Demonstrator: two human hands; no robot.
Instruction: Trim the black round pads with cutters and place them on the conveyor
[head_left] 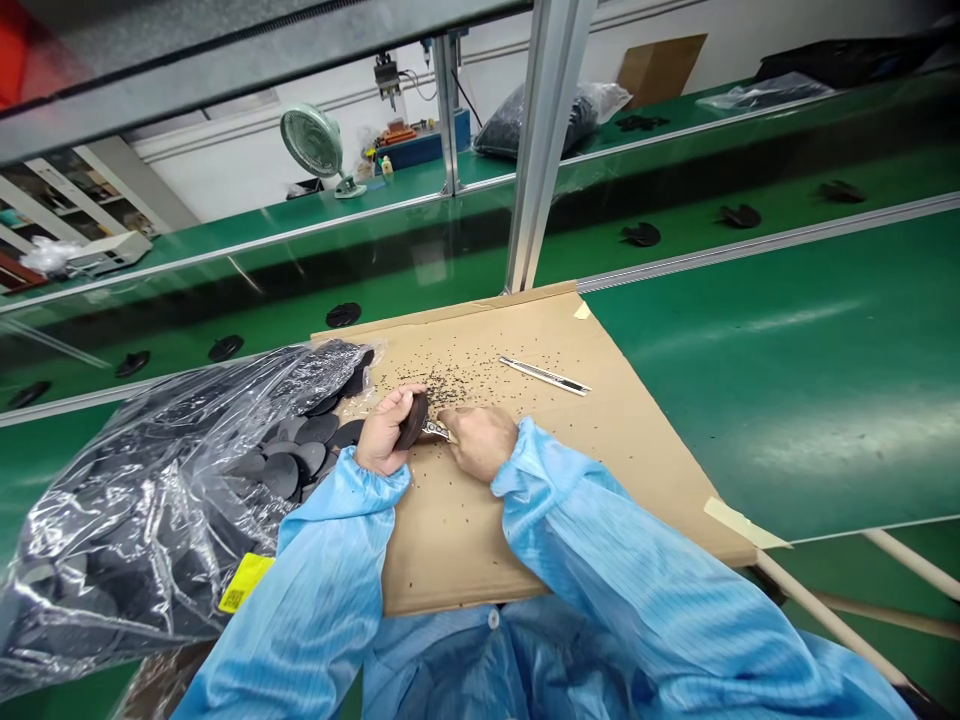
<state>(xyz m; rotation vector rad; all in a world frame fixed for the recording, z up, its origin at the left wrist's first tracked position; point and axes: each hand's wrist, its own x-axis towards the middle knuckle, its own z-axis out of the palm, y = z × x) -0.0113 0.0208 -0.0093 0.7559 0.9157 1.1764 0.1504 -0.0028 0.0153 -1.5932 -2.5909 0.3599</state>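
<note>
My left hand (384,432) is closed around a dark round disc (412,422), held on edge above the cardboard sheet (457,550). Close on its right, my right hand (484,440) grips a small metal tool with holes along it (436,430); its tip meets or nearly meets the disc, and the fingers hide most of it. Many tiny black bits (442,388) are scattered on the cardboard beyond both hands. A slim utility knife (545,375) lies farther right. To the left, a clear plastic bag (165,480) lies open, with several black discs (281,473) at its mouth.
Behind the cardboard runs a green conveyor belt (450,255) carrying spaced black parts (343,315). A metal post (544,150) rises at the cardboard's far edge. Tape (742,522) holds the near right corner. A green fan (315,142) and a filled bag (510,125) stand farther back.
</note>
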